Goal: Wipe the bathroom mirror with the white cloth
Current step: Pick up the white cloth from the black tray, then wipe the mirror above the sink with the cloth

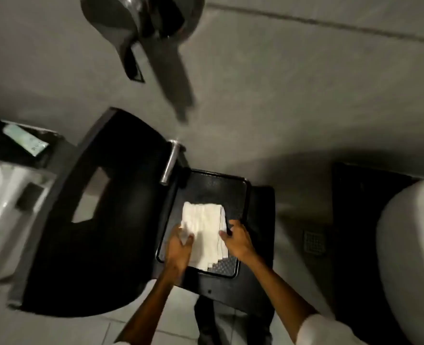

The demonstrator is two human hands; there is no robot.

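A folded white cloth (203, 227) with a ribbed, textured weave lies in a shallow black rectangular tray (238, 195) whose floor has a bumpy, dimpled pattern; the cloth covers the near-left part of the tray and leaves the far strip and the near-right corner bare. The tray sits on a black desk (263, 245) with a white tiled floor (156, 327) showing below its near edge. The left hand (179, 247) lies flat on the near-left part of the cloth, fingers loosely spread and pressing down — not closed around it. The right hand (238, 239) rests at the cloth's right edge, thumb and fingers pinched narrowly at the fold, though blur hides whether they actually grip the fabric. Left of the tray a wide black curved basin (121, 195) takes up the middle of the scene, and a chrome cylindrical tap handle (170, 161) stands between basin and tray at the far side. On the far wall hangs a round, shiny metal fixture (141, 18), blurred. At the right edge is a white rounded ceramic fixture (410, 245), well apart from the tray.
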